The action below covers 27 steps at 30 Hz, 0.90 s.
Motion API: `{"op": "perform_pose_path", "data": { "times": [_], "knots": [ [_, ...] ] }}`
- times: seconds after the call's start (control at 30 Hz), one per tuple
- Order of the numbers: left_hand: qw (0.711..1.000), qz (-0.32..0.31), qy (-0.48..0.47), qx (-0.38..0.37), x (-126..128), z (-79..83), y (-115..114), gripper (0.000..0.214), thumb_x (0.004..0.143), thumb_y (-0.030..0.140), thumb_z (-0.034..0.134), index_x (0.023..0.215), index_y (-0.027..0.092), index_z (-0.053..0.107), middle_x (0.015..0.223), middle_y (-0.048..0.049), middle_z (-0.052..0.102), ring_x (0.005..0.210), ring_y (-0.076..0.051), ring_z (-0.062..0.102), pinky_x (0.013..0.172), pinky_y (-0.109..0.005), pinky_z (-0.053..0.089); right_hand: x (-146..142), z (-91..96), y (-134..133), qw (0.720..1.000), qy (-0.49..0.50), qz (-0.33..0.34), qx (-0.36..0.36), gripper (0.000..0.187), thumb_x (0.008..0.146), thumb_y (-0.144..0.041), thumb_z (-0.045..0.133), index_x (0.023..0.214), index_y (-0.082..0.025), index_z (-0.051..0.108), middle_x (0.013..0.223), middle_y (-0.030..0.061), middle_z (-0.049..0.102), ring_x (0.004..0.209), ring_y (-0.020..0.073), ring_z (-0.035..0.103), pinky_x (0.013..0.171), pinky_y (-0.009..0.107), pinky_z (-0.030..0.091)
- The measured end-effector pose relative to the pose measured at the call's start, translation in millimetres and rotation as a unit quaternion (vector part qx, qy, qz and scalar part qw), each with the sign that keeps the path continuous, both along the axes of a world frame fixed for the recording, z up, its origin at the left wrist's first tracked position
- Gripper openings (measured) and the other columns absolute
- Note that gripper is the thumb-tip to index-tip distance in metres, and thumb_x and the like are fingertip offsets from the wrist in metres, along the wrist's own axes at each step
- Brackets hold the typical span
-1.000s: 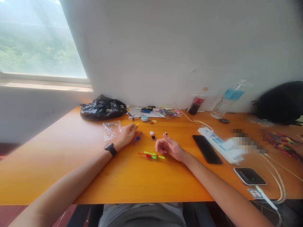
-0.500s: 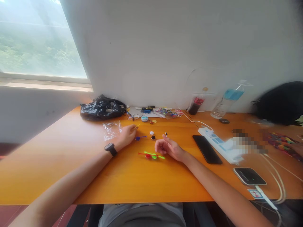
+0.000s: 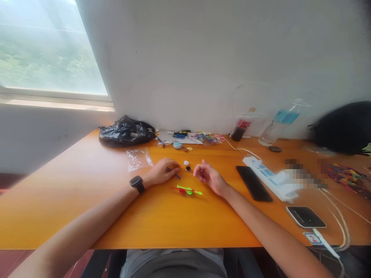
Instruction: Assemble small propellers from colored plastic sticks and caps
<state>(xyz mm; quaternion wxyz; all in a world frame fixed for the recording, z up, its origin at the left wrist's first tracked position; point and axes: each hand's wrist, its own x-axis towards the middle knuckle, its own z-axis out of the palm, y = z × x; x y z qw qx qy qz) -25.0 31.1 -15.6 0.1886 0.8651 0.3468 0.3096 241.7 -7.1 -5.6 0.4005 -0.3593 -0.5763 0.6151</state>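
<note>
Head view. My left hand [image 3: 162,170]: palm down, fingers bent partway over a slim blue piece [image 3: 178,177], one end showing below the thumb; whether it is pinched or only covered, I cannot tell. My right hand [image 3: 212,178]: fingers curled loosely inward, thumb uppermost; contents, if any, hidden from me. Between the hands: one white disc [image 3: 186,163], one black disc [image 3: 188,168], just beside each other. Nearer my body: one red piece [image 3: 181,191] and one green arrow [image 3: 189,191], overlapping in this view, on the wooden table [image 3: 145,224]. Beyond my left wrist: one clear plastic bag [image 3: 137,159].
</note>
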Motion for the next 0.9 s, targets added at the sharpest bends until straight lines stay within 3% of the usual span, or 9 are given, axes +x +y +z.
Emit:
{"op": "perform_pose_path", "data": {
  "times": [0.13, 0.23, 0.33, 0.5, 0.7, 0.9],
  "knots": [
    [1.0, -0.013, 0.005, -0.014, 3.1, 1.2, -5.2, 0.023, 0.099, 0.039, 0.062, 0.101, 0.022, 0.077, 0.096, -0.0041, 0.077, 0.086, -0.018, 0.068, 0.078, -0.027, 0.05, 13.0, -5.9, 17.3, 0.986, -0.054, -0.152, 0.053, 0.045, 0.097, -0.06, 0.055, 0.085, -0.02, 0.07, 0.069, -0.0003, 0.051, 0.06, 0.0138, 0.043, 0.054, 0.027, 0.029],
    [0.999, -0.027, 0.006, -0.036, 4.9, 0.1, -8.2, 0.025, 0.096, 0.045, 0.068, 0.098, 0.023, 0.078, 0.094, -0.0028, 0.078, 0.08, -0.017, 0.067, 0.073, -0.026, 0.05, 25.5, -12.2, 30.8, 0.956, -0.157, -0.196, 0.153, 0.024, 0.094, -0.042, 0.06, 0.089, -0.02, 0.067, 0.077, 0.0008, 0.059, 0.071, 0.017, 0.055, 0.065, 0.029, 0.042],
    [0.997, -0.043, -0.011, -0.062, 6.1, 0.9, -11.5, 0.028, 0.094, 0.048, 0.07, 0.101, 0.022, 0.078, 0.095, -0.0034, 0.078, 0.077, -0.015, 0.068, 0.07, -0.025, 0.05, 35.3, -17.0, 38.4, 0.91, -0.282, -0.174, 0.248, 0.012, 0.09, -0.024, 0.057, 0.089, -0.02, 0.068, 0.087, 0.004, 0.066, 0.08, 0.0199, 0.061, 0.072, 0.032, 0.046],
    [0.989, -0.077, -0.046, -0.12, 6.3, 12.9, -19.7, 0.034, 0.096, 0.048, 0.065, 0.105, 0.018, 0.078, 0.099, -0.0071, 0.078, 0.084, -0.017, 0.07, 0.07, -0.024, 0.05, 42.3, -16.2, 36.6, 0.86, -0.385, -0.095, 0.321, 0.025, 0.084, -0.006, 0.054, 0.09, -0.02, 0.073, 0.096, 0.0058, 0.068, 0.092, 0.0208, 0.063, 0.08, 0.032, 0.048],
    [0.966, -0.066, -0.079, -0.238, 5.5, 26.0, -26.5, 0.044, 0.096, 0.053, 0.064, 0.099, 0.013, 0.079, 0.095, -0.009, 0.079, 0.082, -0.02, 0.07, 0.072, -0.027, 0.054, 42.6, -11.0, 31.3, 0.857, -0.405, -0.071, 0.311, 0.018, 0.088, -0.008, 0.059, 0.09, -0.02, 0.073, 0.093, 0.0053, 0.066, 0.084, 0.0194, 0.063, 0.078, 0.031, 0.049],
    [0.929, -0.078, -0.144, -0.331, 5.9, 22.8, -25.5, 0.047, 0.096, 0.055, 0.062, 0.101, 0.012, 0.079, 0.105, -0.0129, 0.079, 0.097, -0.026, 0.074, 0.088, -0.033, 0.058, 43.5, -9.3, 31.9, 0.851, -0.413, -0.064, 0.317, 0.013, 0.093, -0.014, 0.061, 0.087, -0.02, 0.071, 0.092, 0.0062, 0.067, 0.088, 0.0211, 0.062, 0.081, 0.034, 0.049]
  ]
}}
